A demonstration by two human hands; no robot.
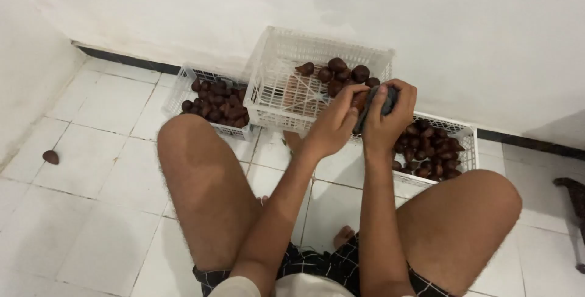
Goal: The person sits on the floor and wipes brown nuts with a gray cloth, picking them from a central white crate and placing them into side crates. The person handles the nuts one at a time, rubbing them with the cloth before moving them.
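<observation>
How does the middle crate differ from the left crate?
The middle crate is tilted up and larger; the left crate lies flat and is smaller. The middle crate holds few brown fruits, at its far end; the left crate is nearly full. Both are white plastic lattice.

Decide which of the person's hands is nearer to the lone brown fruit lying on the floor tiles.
Left. The left hand is closer to the lone fruit, far off at its left; the right hand sits beyond it.
</observation>
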